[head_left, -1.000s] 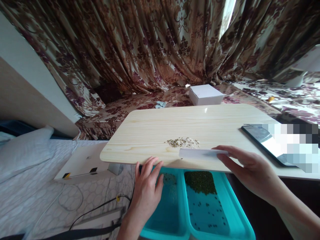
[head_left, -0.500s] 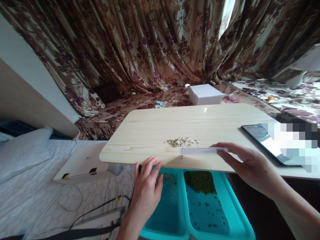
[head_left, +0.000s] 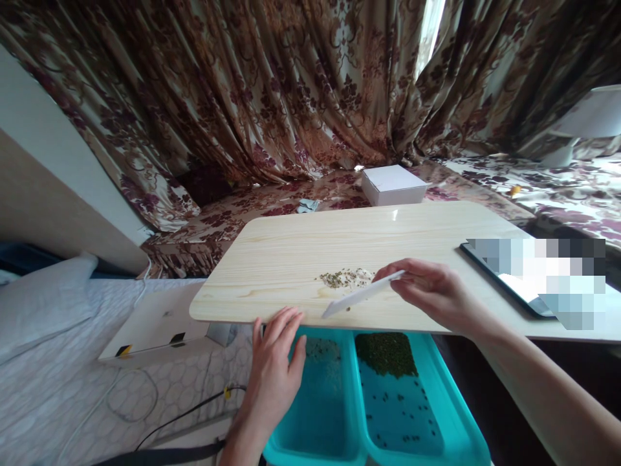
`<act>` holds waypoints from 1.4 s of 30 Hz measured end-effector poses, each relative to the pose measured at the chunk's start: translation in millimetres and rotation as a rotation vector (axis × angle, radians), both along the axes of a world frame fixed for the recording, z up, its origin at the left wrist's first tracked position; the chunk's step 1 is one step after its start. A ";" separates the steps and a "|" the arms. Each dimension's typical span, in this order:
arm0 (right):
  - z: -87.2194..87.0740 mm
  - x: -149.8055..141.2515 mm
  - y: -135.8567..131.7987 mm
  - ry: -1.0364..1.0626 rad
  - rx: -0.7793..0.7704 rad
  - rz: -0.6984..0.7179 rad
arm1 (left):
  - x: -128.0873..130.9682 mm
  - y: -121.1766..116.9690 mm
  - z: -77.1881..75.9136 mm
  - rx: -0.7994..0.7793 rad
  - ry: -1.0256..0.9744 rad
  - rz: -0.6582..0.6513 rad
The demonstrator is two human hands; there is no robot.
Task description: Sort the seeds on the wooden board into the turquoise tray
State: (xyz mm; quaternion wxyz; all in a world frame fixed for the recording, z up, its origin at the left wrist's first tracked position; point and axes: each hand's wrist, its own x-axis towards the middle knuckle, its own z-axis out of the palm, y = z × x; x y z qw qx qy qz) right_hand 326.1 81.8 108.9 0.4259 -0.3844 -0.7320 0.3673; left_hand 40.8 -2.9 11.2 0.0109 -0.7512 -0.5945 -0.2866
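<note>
Dim room — daylight through curtain gap point(head_left: 429, 39), glare on tabletop point(head_left: 272, 259), pixelated patch point(head_left: 567, 278) right

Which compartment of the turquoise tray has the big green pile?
The right compartment: a dense green pile covers its far end, while the left compartment has only sparse, pale bits there.

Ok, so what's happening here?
The right hand holds a white card, slanting at the near side of a mixed green-and-pale pile on the table. The left hand rests at the table's near edge. Below, a blue tray has a green heap in its right compartment and a thin scatter in its left.
</note>
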 end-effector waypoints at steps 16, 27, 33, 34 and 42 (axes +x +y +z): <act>-30.0 -44.3 39.5 0.062 -0.266 0.282 | -34.9 -0.1 -8.8 0.170 0.003 0.097; -22.9 -28.6 33.2 0.006 -0.323 0.320 | -23.3 0.9 -4.3 0.155 0.014 0.052; -8.9 5.2 16.4 -0.057 -0.328 0.268 | 0.6 2.3 -1.9 0.125 0.026 -0.005; -7.0 11.2 11.5 -0.069 -0.329 0.263 | 3.4 2.6 -1.7 0.119 0.027 -0.011; -11.9 56.1 -21.2 -0.067 -0.123 -0.122 | 6.8 2.9 -4.0 0.044 0.069 -0.011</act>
